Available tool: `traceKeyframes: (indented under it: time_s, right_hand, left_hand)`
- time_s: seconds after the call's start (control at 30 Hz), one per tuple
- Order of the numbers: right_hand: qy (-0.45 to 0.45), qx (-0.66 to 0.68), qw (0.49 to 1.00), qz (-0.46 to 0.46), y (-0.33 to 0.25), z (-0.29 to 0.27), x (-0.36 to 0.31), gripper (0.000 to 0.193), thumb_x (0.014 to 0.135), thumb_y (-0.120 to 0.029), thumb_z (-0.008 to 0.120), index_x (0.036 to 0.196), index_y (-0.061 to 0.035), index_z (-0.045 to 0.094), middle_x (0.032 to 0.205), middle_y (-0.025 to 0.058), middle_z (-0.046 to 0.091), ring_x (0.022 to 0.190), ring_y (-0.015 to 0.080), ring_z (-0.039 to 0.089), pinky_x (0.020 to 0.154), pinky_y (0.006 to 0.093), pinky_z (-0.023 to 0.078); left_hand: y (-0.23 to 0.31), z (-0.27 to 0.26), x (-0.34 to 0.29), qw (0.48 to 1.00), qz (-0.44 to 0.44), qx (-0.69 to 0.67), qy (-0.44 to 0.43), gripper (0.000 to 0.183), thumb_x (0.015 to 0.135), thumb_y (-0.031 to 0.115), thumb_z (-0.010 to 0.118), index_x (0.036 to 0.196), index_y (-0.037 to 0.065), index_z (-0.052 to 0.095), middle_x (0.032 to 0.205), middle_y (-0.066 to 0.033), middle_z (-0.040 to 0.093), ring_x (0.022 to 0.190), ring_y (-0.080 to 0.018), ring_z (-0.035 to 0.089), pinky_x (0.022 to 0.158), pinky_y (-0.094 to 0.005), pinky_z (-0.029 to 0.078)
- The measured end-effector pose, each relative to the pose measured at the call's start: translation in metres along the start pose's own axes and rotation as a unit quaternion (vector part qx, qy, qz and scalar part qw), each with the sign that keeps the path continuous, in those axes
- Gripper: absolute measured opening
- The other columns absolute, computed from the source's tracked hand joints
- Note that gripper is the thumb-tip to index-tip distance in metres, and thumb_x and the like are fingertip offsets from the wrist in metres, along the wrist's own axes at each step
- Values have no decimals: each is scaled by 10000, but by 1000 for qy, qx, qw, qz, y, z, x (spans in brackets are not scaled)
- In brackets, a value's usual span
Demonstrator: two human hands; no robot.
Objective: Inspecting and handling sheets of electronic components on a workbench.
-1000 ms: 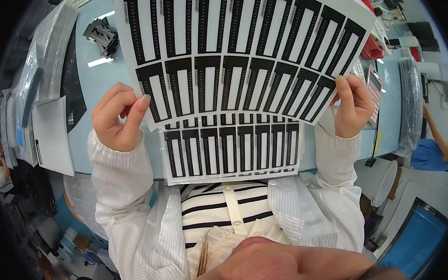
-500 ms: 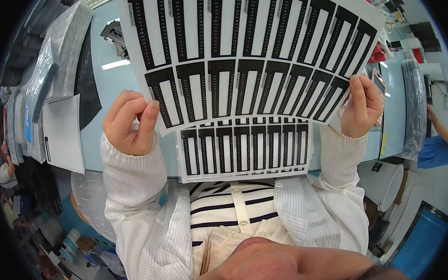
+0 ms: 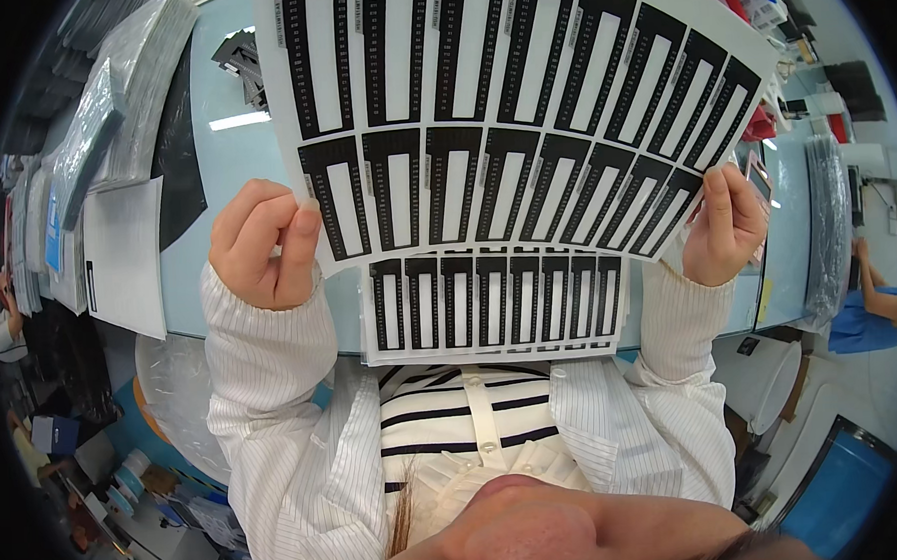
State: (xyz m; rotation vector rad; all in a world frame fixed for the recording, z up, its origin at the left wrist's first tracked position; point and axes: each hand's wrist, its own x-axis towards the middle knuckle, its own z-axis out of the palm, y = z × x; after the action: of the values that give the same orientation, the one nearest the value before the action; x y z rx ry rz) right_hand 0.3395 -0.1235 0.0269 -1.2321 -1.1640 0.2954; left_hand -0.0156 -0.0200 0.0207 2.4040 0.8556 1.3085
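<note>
Plastic film, clear and glossy, encloses a wrapped stack (image 3: pixel 150 93) at the far left, presumably to keep its contents clean and together. Beside it a white board (image 3: pixel 127 254) projects past the edge of the pale blue table (image 3: pixel 225 155); a black sheet (image 3: pixel 179 167) lies flat behind. Next rightward, a loose heap of dark strips (image 3: pixel 239 64), set back, probably to leave the near edge free. Left hand (image 3: pixel 267 243): thumb and bent fingers pinch the left margin of a large printed sheet (image 3: pixel 516 117), just above its lower corner. Sheet is raised off the table and slightly bowed, carrying rows of black frames with white centres; gripping the margins appears to spare the print. Below its lower edge, a pile of similar sheets (image 3: pixel 492 353) rests at the near edge of the table, directly before the wearer, likely for short reach; its edges are not quite aligned. Right hand (image 3: pixel 725 228): pinches the opposite margin, so the load seems shared and the span kept taut. Farther right, another film-wrapped bundle (image 3: pixel 826 223) stands along the table; beyond it, a person in blue (image 3: pixel 869 317), whose activity I cannot tell.
</note>
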Motion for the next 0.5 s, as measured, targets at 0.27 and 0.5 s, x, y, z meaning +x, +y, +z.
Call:
traceKeyframes:
  time_s: [0.27, 0.5]
  right_hand:
    - [-10, 16, 1000, 17, -5, 1, -2, 96, 845, -47, 579, 892, 33, 607, 701, 39, 556, 512, 65, 465, 443, 174, 353]
    - [-14, 10, 1000, 12, -5, 0, -4, 82, 842, -44, 582, 879, 23, 610, 677, 32, 540, 494, 60, 441, 434, 176, 333]
  left_hand:
    - [-4, 0, -4, 1000, 3, 10, 29, 131, 798, 48, 587, 706, -28, 532, 644, -76, 523, 468, -121, 423, 420, -226, 332]
    - [-2, 0, -7, 999, -19, 18, 31, 158, 831, 63, 543, 738, -65, 549, 732, -112, 579, 570, -123, 476, 494, -217, 341]
